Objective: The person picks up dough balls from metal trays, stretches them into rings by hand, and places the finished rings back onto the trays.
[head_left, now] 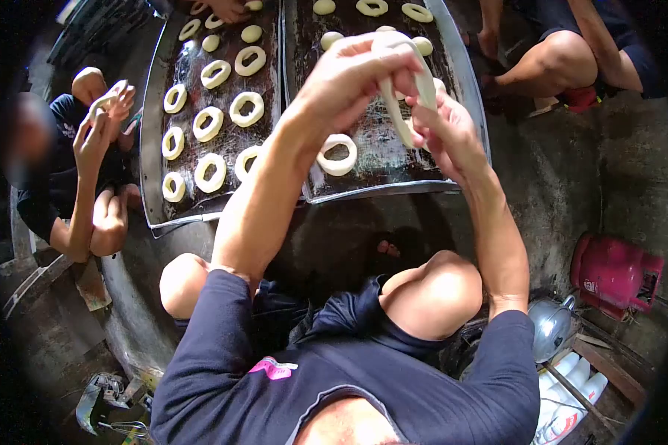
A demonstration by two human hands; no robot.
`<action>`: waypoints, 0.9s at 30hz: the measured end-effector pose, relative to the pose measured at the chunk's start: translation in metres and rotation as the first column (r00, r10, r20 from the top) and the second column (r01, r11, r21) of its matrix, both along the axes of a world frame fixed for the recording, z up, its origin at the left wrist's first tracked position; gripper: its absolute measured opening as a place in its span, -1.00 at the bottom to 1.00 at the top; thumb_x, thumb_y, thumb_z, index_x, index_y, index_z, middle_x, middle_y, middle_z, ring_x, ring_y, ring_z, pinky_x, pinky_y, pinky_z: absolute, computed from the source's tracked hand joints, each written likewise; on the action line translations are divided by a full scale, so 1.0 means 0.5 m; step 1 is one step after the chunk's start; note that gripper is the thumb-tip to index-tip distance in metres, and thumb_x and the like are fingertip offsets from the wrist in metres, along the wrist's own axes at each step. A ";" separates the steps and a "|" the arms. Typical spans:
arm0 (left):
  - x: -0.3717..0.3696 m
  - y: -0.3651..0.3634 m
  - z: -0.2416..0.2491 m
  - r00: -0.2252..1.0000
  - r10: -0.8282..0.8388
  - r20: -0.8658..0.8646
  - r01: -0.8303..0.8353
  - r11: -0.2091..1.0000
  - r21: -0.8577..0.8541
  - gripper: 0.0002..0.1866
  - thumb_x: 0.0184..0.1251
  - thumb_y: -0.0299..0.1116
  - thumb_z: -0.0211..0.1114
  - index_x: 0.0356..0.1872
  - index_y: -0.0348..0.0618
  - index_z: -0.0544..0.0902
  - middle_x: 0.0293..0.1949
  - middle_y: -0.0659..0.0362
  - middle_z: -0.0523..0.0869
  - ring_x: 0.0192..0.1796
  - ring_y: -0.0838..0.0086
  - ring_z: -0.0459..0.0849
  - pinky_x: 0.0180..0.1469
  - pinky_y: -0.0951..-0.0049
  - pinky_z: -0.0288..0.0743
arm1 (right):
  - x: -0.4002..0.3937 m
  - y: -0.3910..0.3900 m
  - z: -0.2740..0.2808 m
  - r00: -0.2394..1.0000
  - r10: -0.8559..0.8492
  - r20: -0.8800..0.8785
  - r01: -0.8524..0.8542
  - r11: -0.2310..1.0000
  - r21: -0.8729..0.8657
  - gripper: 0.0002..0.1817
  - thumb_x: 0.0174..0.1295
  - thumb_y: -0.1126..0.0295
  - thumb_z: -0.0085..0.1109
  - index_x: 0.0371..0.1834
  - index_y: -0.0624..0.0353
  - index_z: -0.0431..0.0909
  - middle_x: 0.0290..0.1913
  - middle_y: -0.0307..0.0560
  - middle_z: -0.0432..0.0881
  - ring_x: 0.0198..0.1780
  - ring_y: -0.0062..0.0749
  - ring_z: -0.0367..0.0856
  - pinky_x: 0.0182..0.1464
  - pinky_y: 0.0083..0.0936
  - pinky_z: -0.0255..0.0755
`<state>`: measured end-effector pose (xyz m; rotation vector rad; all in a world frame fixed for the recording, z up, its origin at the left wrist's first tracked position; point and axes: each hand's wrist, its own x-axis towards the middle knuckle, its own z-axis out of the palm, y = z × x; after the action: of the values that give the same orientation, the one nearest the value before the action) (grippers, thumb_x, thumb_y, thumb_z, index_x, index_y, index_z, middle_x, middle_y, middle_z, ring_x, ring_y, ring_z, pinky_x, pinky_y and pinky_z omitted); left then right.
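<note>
Raised over the right-hand baking tray point(393, 194), a ring of pale dough point(390, 111) is stretched between both hands. My left hand point(352, 78) grips its top with the fingers curled round it. Lower and to the right, my right hand point(449, 137) pinches the ring's other side. A dough ring point(337, 155) lies on the tray just below my left hand, and round dough balls point(332, 39) sit farther back, partly hidden by my hands. The left-hand tray point(152, 148) bears several more dough rings point(210, 173) in rough rows.
At the left a co-worker's raised hands point(107, 111) handle dough, and another hand point(226, 11) reaches over the far tray end. A person's bent knee point(564, 59) is at the upper right. A pink gas cylinder point(612, 273), a lidded metal pot point(551, 326) and a whisk point(130, 429) are on the floor.
</note>
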<state>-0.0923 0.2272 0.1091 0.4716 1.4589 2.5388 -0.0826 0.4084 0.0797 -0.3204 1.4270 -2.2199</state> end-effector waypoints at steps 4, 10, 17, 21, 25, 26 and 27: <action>0.042 0.000 -0.047 0.954 -0.126 0.274 0.235 0.880 -0.412 -0.73 0.25 -0.23 0.30 -0.19 -0.24 0.62 -0.51 0.30 0.55 -0.51 0.68 0.51 -0.55 0.64 0.36 | -0.040 0.059 0.008 0.976 -0.164 -0.142 0.180 0.978 0.108 -0.79 0.39 0.35 0.01 -0.14 0.32 0.48 -0.47 -0.21 0.55 -0.47 -0.65 0.49 -0.37 -0.68 0.40; 0.023 -0.009 -0.079 0.992 -0.002 0.127 0.007 0.999 -0.039 -0.83 0.32 -0.32 0.25 -0.34 -0.22 0.59 -0.60 0.31 0.50 -0.51 0.63 0.53 -0.33 0.55 0.52 | -0.006 0.094 -0.017 0.989 -0.037 -0.144 0.088 0.924 0.373 -0.80 0.38 0.39 -0.02 -0.16 0.34 0.51 -0.50 -0.23 0.53 -0.42 -0.59 0.55 -0.21 -0.57 0.49; 0.102 0.027 -0.230 0.788 0.279 0.549 -0.178 0.957 -0.231 -0.81 0.29 -0.25 0.25 -0.28 -0.16 0.56 -0.46 0.28 0.62 -0.42 0.61 0.60 -0.28 0.54 0.51 | -0.015 0.058 -0.151 0.939 -0.182 0.293 0.100 0.957 0.274 -0.86 0.27 0.36 0.13 -0.29 0.21 0.48 -0.52 -0.24 0.56 -0.52 -0.53 0.58 -0.42 -0.64 0.49; 0.099 0.039 -0.231 0.694 0.384 0.609 -0.154 0.905 -0.396 -0.65 0.35 -0.09 0.19 -0.05 -0.14 0.56 -0.25 0.24 0.65 -0.20 0.60 0.58 -0.15 0.47 0.49 | -0.017 0.012 -0.200 0.981 -0.160 0.110 0.045 0.740 0.671 -0.64 0.32 0.12 0.09 -0.27 0.27 0.54 -0.42 -0.09 0.64 -0.42 -0.43 0.63 -0.36 -0.54 0.46; 0.092 0.028 -0.242 0.704 0.244 0.667 0.008 0.936 -0.351 -0.52 0.35 -0.05 0.17 0.11 -0.21 0.49 0.03 0.10 0.56 0.09 0.46 0.49 0.01 0.27 0.53 | -0.030 0.022 -0.201 0.994 0.038 -0.103 0.078 0.410 0.909 -0.33 0.33 -0.14 -0.12 -0.05 0.40 0.53 -0.15 0.32 0.63 0.03 0.06 0.58 0.07 -0.23 0.38; 0.097 0.023 -0.231 0.759 0.324 0.565 -0.031 0.884 -0.466 -0.47 0.34 -0.06 0.17 0.17 -0.25 0.45 0.08 0.05 0.54 0.13 0.39 0.48 0.05 0.23 0.53 | -0.030 0.025 -0.192 0.986 0.093 -0.135 0.090 0.381 0.920 -0.37 0.33 -0.09 -0.11 -0.05 0.38 0.53 -0.13 0.32 0.63 0.03 0.08 0.58 0.07 -0.22 0.39; 0.100 0.017 -0.214 0.805 0.386 0.450 -0.077 0.820 -0.567 -0.42 0.33 -0.06 0.18 0.22 -0.28 0.40 0.13 0.01 0.51 0.18 0.33 0.47 0.09 0.19 0.52 | -0.030 0.032 -0.188 0.976 0.148 -0.161 0.101 0.348 0.932 -0.42 0.34 -0.04 -0.10 -0.06 0.36 0.54 -0.12 0.31 0.62 0.03 0.10 0.57 0.08 -0.21 0.40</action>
<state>-0.0425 0.2357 0.0022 -0.5301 1.9280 2.0055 -0.0974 0.4244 -0.0142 -0.1513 2.5256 -0.9594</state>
